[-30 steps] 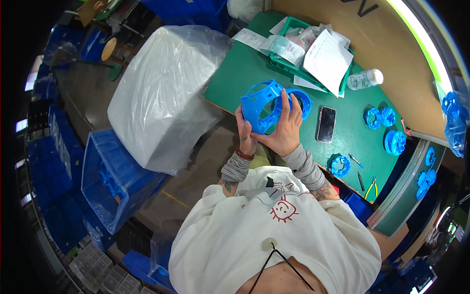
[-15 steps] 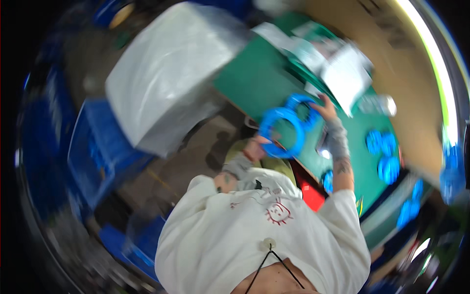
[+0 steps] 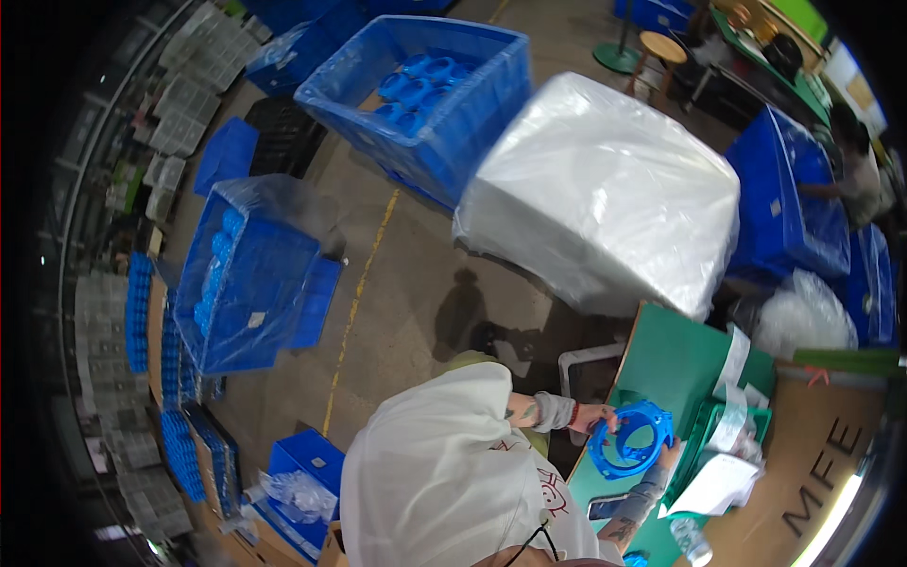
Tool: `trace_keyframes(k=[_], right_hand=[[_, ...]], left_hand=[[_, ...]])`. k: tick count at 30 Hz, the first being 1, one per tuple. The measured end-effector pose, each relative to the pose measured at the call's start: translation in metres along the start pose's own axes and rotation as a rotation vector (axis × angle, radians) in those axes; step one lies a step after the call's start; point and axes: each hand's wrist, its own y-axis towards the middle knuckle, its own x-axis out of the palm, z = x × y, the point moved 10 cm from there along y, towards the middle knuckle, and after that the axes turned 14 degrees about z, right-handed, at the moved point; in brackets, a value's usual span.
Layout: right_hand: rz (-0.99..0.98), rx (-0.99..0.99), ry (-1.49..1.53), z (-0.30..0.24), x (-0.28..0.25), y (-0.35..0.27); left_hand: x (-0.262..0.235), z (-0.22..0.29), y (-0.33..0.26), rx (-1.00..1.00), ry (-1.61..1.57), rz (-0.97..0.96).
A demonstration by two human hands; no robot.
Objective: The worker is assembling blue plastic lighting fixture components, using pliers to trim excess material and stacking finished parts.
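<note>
Two blue plastic rings (image 3: 631, 465) are held over the green tabletop, overlapping so closely that I cannot tell whether they are joined. My left hand (image 3: 594, 419) grips their left edge, its fingers bent round the rim. On the opposite edge, my right hand (image 3: 669, 455) has its fingers closed on the plastic, partly hidden by it. Under my right forearm lies a phone (image 3: 607, 507) on the green table (image 3: 661, 352). Just beyond my right hand is a green tray (image 3: 688, 465) with white papers (image 3: 720, 485) on it.
A bulky block wrapped in clear plastic (image 3: 605, 189) stands beyond the table. Blue bins (image 3: 425, 156) with similar blue rings are at the far left, one plastic-lined bin (image 3: 255, 283) nearer. A clear bottle (image 3: 693, 541) lies by the tray. Another person (image 3: 862, 180) is at the far right.
My view has swung left, bringing the bins into sight. The two rings, held apart side by side before, now overlap between my hands.
</note>
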Motion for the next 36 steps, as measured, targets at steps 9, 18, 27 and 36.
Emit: trace_keyframes(k=[9, 18, 27, 36], right_hand=[[-0.386, -0.002, 0.553, -0.317, 0.275, -0.062], [-0.659, 0.295, 0.836, -0.517, 0.506, -0.105], [-0.608, 0.196, 0.945, -0.7, 0.639, -0.098], [-0.313, 0.315, 0.93, -0.775, 0.752, -0.135]], left_hand=[[-0.098, 0.247, -0.291, 0.494, -0.156, -0.142], [-0.265, 0.485, -0.576, 0.86, -0.305, -0.175], [-0.485, 0.795, -0.817, 1.37, 0.096, 0.648], [-0.756, 0.967, -0.751, 0.461, 0.706, 1.253]])
